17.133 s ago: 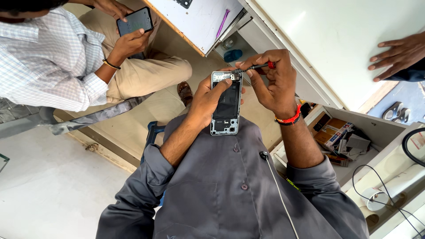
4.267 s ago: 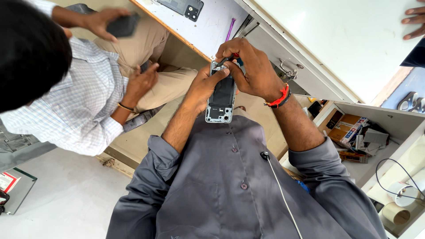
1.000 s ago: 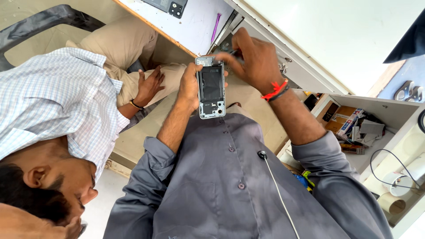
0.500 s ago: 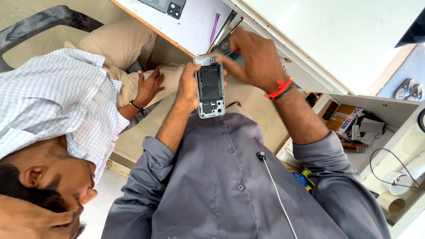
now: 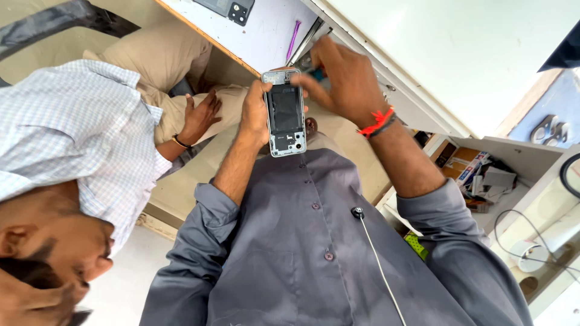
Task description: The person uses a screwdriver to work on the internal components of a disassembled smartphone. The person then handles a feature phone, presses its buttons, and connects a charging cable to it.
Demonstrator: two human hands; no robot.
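Note:
An opened phone (image 5: 285, 115), back cover off with its dark battery and frame showing, is held upright in front of my grey shirt. My left hand (image 5: 254, 116) grips its left edge. My right hand (image 5: 343, 81), with a red band at the wrist, is closed on a small tool with a teal handle (image 5: 314, 73) whose tip sits at the phone's top right corner.
A person in a checked shirt (image 5: 78, 139) sits close on my left, one hand (image 5: 199, 115) on a knee. A white worktop (image 5: 266, 39) beyond holds another phone (image 5: 232, 8) and a purple pen (image 5: 293, 39). A shelf of small boxes (image 5: 477, 175) is at right.
The person on my left has put away a phone and leaned in, head now at lower left. My hands lifted the opened phone slightly; my right hand stays at its top corner.

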